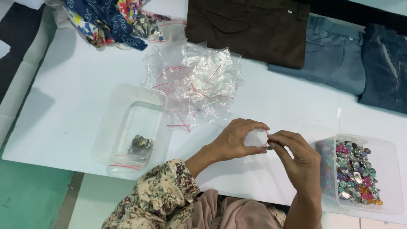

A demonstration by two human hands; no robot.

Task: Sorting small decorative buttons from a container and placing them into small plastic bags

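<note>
My left hand and my right hand meet above the white table, both pinching a small clear plastic bag with a red strip. What is inside the bag is too small to tell. A heap of the same clear red-strip bags lies just beyond my hands. To my right stands a clear tub of colourful shiny buttons. On the left sits a clear tub holding one filled bag of dark buttons.
Folded trousers lie along the far edge: brown, grey-blue and dark denim. Patterned blue fabric and a bag of buttons sit at the far left. The table's near edge runs below the left tub.
</note>
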